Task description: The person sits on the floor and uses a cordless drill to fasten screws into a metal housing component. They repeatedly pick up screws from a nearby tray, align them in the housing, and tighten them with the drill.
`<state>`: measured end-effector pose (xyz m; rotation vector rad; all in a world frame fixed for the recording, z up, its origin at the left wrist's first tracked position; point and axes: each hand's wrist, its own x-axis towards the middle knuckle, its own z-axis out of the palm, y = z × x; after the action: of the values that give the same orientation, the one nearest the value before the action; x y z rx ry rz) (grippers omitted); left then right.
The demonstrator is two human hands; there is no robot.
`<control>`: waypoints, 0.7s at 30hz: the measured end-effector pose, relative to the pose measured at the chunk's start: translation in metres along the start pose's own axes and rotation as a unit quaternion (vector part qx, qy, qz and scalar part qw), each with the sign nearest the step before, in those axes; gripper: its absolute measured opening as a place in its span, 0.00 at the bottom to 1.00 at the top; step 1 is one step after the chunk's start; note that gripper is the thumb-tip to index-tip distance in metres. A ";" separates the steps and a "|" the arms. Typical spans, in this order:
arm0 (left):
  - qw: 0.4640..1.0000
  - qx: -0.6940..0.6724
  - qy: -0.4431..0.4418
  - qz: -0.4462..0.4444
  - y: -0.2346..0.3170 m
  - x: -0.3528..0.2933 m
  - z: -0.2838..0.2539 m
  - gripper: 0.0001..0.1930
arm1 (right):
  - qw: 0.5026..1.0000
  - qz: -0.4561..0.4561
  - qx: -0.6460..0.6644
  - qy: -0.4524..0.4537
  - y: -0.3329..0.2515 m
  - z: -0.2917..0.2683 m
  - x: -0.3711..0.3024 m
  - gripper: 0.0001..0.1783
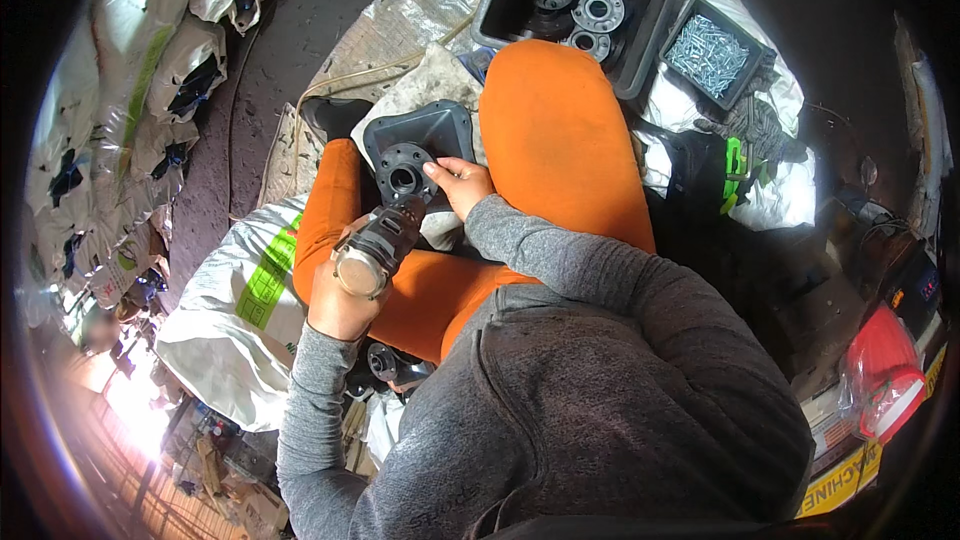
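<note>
My left hand [340, 308] is closed round a cordless drill [388, 232], whose front end points at a round black flange [395, 162]. The flange has a ring of holes about its centre opening and sits against a black square-rimmed plastic housing [445, 122] between my legs. My right hand [464, 186] pinches the flange's right edge with thumb and fingers. Whether a small screw is also between those fingertips cannot be made out. The drill's tip lies close to the flange's lower rim; contact is unclear.
Beyond my raised knee stands a dark bin [640, 35] with several round flanges [598, 8]. Right of it, a small tray [690, 90] holds many silvery screws [710, 52]. White sacks [225, 330] lie on the left, and a cable [355, 72] crosses the ground sheet. Another tool [382, 362] rests beside my left forearm.
</note>
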<state>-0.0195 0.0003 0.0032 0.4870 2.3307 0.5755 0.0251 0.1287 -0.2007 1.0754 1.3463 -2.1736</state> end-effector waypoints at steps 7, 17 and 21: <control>0.999 -0.029 0.004 -0.029 -0.004 0.004 0.004 0.23 | 1.000 -0.031 0.000 0.006 0.003 0.000 0.000 0.28; 0.970 -0.187 0.100 -0.121 0.023 -0.040 0.007 0.15 | 0.991 -0.096 -0.096 0.016 0.004 -0.005 0.010 0.25; 0.953 -0.240 0.129 -0.131 0.033 -0.072 -0.001 0.12 | 0.996 -0.070 0.047 -0.006 -0.007 -0.011 -0.001 0.20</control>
<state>0.0364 -0.0077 0.0590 -0.1300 2.3263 1.0848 0.0259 0.1415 -0.1988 1.0287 1.3635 -2.3629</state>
